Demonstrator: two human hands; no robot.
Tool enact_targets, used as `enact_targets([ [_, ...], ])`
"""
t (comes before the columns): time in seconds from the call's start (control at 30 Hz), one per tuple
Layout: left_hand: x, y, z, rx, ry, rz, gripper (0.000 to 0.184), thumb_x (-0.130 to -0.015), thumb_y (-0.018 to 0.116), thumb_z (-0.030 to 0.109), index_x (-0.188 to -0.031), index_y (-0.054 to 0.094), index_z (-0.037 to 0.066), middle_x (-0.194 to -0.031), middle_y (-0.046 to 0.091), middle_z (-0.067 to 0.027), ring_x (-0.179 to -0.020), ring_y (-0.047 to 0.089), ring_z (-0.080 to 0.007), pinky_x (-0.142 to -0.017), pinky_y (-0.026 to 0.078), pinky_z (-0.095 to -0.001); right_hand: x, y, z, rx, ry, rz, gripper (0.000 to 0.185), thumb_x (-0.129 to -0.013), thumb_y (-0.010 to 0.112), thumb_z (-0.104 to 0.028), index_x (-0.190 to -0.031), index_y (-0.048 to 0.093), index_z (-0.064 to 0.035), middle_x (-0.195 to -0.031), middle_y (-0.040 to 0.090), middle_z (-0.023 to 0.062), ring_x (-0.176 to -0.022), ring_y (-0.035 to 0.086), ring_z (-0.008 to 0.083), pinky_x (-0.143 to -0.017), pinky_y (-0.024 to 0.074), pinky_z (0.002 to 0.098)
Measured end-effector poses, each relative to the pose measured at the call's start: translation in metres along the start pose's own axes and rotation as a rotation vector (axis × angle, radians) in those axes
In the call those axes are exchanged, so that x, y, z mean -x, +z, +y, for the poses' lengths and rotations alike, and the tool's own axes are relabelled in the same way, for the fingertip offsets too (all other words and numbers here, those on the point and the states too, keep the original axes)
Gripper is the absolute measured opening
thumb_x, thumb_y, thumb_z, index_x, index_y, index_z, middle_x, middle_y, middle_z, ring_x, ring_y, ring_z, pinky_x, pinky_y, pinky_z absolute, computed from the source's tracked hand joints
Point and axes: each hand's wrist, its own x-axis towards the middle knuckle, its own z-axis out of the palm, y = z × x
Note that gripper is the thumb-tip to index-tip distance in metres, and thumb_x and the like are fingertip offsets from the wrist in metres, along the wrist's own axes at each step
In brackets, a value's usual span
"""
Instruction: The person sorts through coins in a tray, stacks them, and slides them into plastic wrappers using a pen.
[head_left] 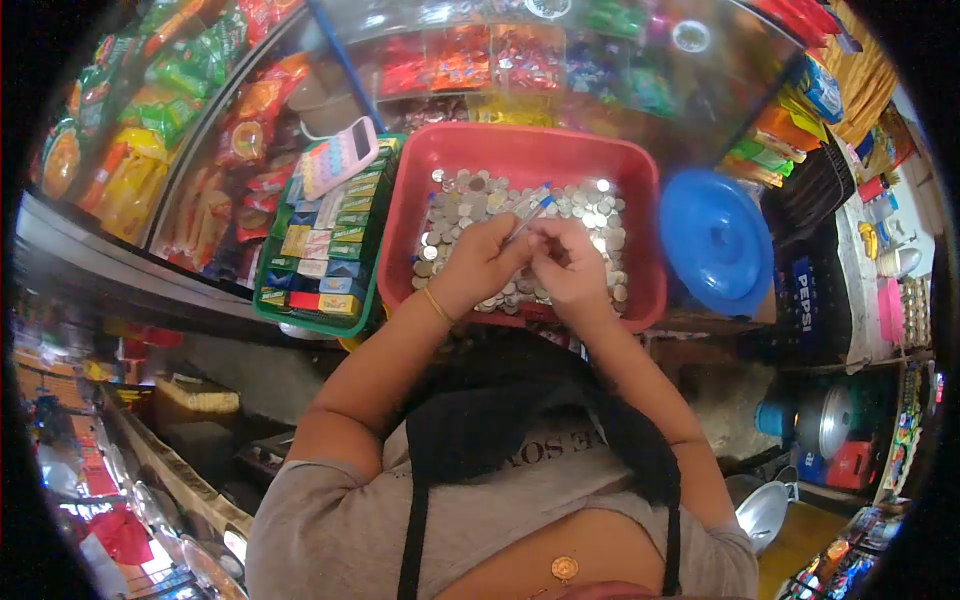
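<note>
Above a red plastic basin [400, 210] filled with many silver coins [590, 205], my two hands come close together. My left hand [487, 262] is closed around a clear pen with a blue end [532, 213], which points up and to the right. Beside it, my right hand [572, 268] has its fingers curled in a pinch near the pen; what they hold, if anything, is hidden. The coins lie below both hands.
Left of the basin stands a green basket [262, 297] of small cigarette boxes, with a pastel calculator [340, 160] on top. A blue round lid [715, 240] lies to the right. Behind is a glass case of packaged snacks [455, 60]. A Pepsi crate [803, 300] stands farther right.
</note>
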Motion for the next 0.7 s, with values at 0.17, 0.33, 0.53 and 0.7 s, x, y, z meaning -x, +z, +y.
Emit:
enact_targets([
  [0.17, 0.003, 0.002, -0.001, 0.141, 0.071, 0.076, 0.020, -0.094, 0.060, 0.020, -0.090, 0.063, 0.000, -0.077, 0.061, -0.0090, -0.072, 0.056, -0.0146, -0.066, 0.046, -0.0317, -0.002, -0.002, 0.012, 0.247, -0.185, -0.014, 0.024, -0.089, 0.056, 0.002, -0.113, 0.058, -0.0005, -0.095, 0.059, 0.0023, -0.087, 0.059, 0.0098, -0.073, 0.0503, 0.0251],
  [0.33, 0.005, -0.001, 0.013, 0.265, 0.026, 0.093, 0.024, -0.096, 0.059, 0.022, -0.086, 0.062, 0.000, -0.071, 0.057, -0.0014, -0.068, 0.050, -0.0083, -0.061, 0.044, -0.0284, 0.002, 0.003, 0.000, -0.008, 0.000, -0.034, 0.024, -0.087, 0.059, 0.001, -0.110, 0.059, -0.0006, -0.089, 0.059, 0.0025, -0.080, 0.060, 0.0098, -0.071, 0.0507, 0.0242],
  [0.53, 0.009, 0.000, 0.020, 0.400, -0.011, 0.081, 0.028, -0.098, 0.059, 0.026, -0.087, 0.063, 0.001, -0.072, 0.055, 0.0030, -0.069, 0.048, -0.0060, -0.061, 0.043, -0.0260, 0.007, 0.003, 0.002, 0.175, -0.079, -0.007, 0.019, -0.085, 0.063, 0.001, -0.102, 0.058, -0.0015, -0.086, 0.059, 0.0036, -0.073, 0.061, 0.0094, -0.063, 0.0508, 0.0224],
  [0.7, 0.001, -0.012, 0.016, 0.171, -0.189, 0.065, 0.032, -0.099, 0.058, 0.032, -0.095, 0.063, 0.001, -0.075, 0.056, 0.0022, -0.072, 0.050, -0.0076, -0.065, 0.044, -0.0265, 0.004, -0.003, 0.003, 0.079, 0.105, 0.089, 0.017, -0.086, 0.063, 0.002, -0.102, 0.057, -0.0020, -0.089, 0.060, 0.0061, -0.075, 0.064, 0.0142, -0.065, 0.0535, 0.0264],
])
